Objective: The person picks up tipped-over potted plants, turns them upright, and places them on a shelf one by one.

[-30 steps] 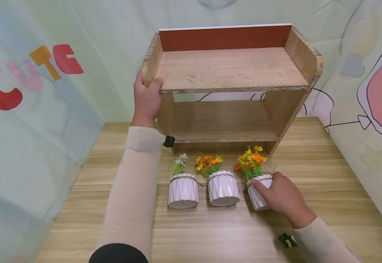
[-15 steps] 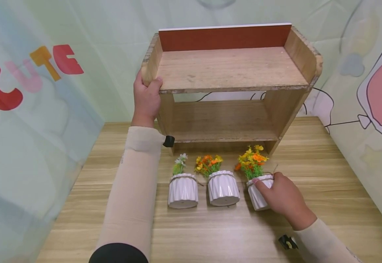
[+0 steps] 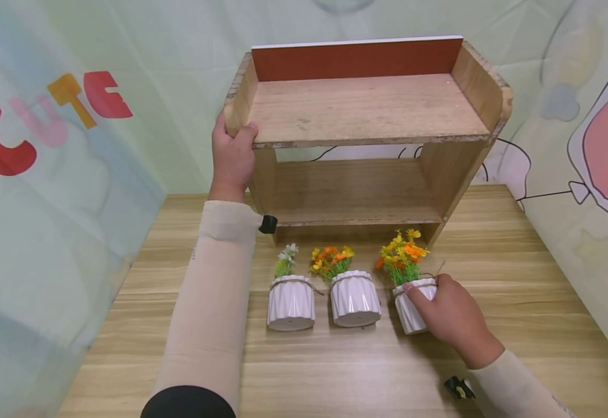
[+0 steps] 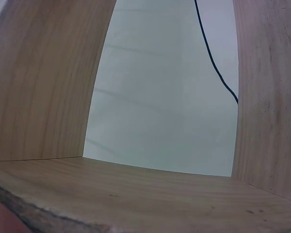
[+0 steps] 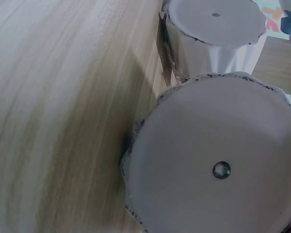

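My left hand (image 3: 233,154) grips the left side panel of a two-tier wooden shelf (image 3: 371,110), thumb over the front edge of its upper board. At the right, my right hand (image 3: 457,307) holds a white ribbed flowerpot (image 3: 410,310) between thumb and fingers near its twine-tied rim. Yellow and orange artificial flowers (image 3: 402,255) stick out of it towards the shelf. This pot is tilted, and its round base (image 5: 218,136) with a small drain hole fills much of the right wrist view. The left wrist view looks into the shelf's bare boards (image 4: 136,194).
Two more white pots lie on their sides left of the held one: a middle pot (image 3: 356,299) with orange flowers and a left pot (image 3: 291,305) with pale flowers. Their bases face me on the wood-grain table (image 3: 335,371). A printed cloth backdrop (image 3: 100,232) hangs around.
The right hand and its flowerpot have shifted very slightly to the right, the flowers a little up. The left hand keeps its grip on the shelf; the other pots stay put.
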Action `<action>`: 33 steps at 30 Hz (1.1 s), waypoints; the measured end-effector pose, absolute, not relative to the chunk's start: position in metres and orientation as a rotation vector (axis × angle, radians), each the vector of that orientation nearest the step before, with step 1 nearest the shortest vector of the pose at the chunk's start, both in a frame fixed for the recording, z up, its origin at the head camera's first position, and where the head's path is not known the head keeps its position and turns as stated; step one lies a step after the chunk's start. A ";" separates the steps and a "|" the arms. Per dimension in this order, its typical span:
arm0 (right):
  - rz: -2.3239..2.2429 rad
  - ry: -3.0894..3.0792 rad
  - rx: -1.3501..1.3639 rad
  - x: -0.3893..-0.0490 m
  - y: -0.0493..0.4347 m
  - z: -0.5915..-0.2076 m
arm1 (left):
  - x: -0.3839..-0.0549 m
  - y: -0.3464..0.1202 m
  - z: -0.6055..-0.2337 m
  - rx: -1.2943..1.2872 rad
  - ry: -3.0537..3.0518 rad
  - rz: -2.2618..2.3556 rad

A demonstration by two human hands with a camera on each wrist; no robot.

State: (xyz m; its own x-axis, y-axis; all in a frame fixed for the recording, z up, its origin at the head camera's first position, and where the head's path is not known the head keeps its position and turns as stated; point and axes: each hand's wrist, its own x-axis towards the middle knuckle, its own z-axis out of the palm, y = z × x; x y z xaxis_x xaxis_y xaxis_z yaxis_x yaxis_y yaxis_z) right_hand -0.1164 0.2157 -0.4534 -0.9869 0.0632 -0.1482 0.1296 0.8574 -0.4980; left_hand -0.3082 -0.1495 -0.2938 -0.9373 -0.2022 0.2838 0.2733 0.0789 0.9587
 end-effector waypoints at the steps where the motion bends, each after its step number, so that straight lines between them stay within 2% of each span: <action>1: -0.790 2.908 0.152 -0.116 0.216 -0.454 | -0.308 -0.149 -0.294 -0.072 -2.021 -1.921; 33: -0.797 2.940 0.155 -0.115 0.213 -0.456 | -0.309 -0.150 -0.295 -0.040 -2.036 -1.931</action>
State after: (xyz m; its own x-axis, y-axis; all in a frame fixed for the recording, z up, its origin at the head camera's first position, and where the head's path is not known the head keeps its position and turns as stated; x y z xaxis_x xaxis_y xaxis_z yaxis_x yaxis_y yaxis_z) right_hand -0.1150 0.2129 -0.4560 -0.9907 0.0740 -0.1144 0.1216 0.8585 -0.4981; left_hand -0.3090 -0.1501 -0.2950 -0.9440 -0.2059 0.2578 0.2466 0.0789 0.9659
